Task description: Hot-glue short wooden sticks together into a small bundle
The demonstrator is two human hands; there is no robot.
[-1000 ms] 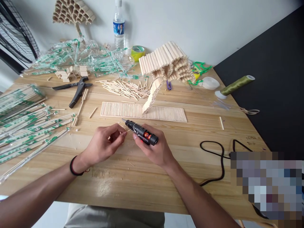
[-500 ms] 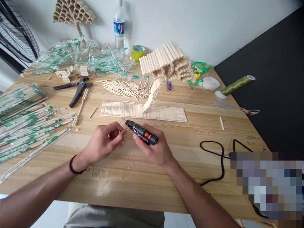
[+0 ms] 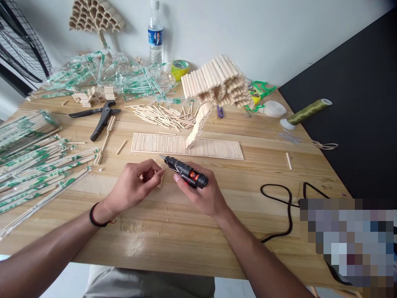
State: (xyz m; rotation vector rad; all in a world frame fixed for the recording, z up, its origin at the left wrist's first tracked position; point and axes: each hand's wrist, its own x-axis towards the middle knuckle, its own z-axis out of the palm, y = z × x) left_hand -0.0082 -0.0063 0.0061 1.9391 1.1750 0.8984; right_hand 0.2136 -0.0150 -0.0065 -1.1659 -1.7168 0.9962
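Note:
My left hand (image 3: 136, 182) is closed in a pinch at a small piece of pale wooden sticks (image 3: 161, 179). Fingers hide most of that piece, so its full shape does not show. A black hot glue gun (image 3: 182, 169) is gripped in my right hand (image 3: 206, 192), its nozzle pointing left, just above the left fingertips. Beyond both hands lies a flat panel of wooden sticks (image 3: 155, 142). On it stands a tree-like stick model, with a leaning trunk (image 3: 197, 126) and a broad top (image 3: 214, 78).
Loose short sticks (image 3: 164, 116) lie behind the panel. Black cutters (image 3: 104, 118) and wrapped chopsticks (image 3: 40, 174) are to the left. Plastic wrappers (image 3: 114, 74), a water bottle (image 3: 155, 37) and tape (image 3: 180, 70) sit at the back. A black cord (image 3: 290, 207) curls at right.
Both hands stay nearly in place. The glue gun and right hand have shifted very slightly to the right, and a thin bit between the fingertips shows less.

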